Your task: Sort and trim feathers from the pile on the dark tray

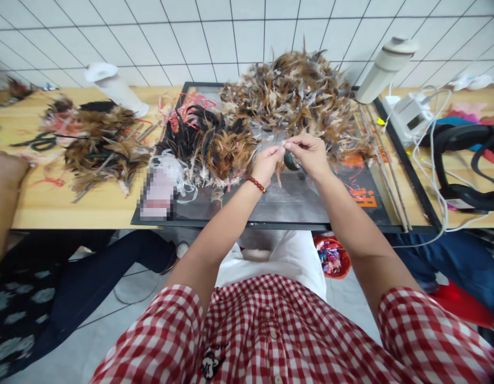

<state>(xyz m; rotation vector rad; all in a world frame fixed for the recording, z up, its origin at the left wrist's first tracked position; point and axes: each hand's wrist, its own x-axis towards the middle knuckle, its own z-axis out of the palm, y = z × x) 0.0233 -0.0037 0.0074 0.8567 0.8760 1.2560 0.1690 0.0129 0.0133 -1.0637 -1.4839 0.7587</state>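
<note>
From here, L hand (270, 162) & R hand (310, 153) both pinch a tiny pale bit (283, 144) btwn them, over the dark board (287, 207) near side of the big feather pile (291, 96), prob. a fiddly 2-handed step, next move likely wanting a steady touch.

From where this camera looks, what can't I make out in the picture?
All in the head view:
Small item at the fingertips of the left hand and right hand: too small and blurred, partly covered by the hands.
Rectangular object: masked by pixel blocks.
Black strapped object: cut off by the right edge.
Nearby person's arm: cut off by the left edge.
Red basket: partly hidden by the right forearm.
</note>
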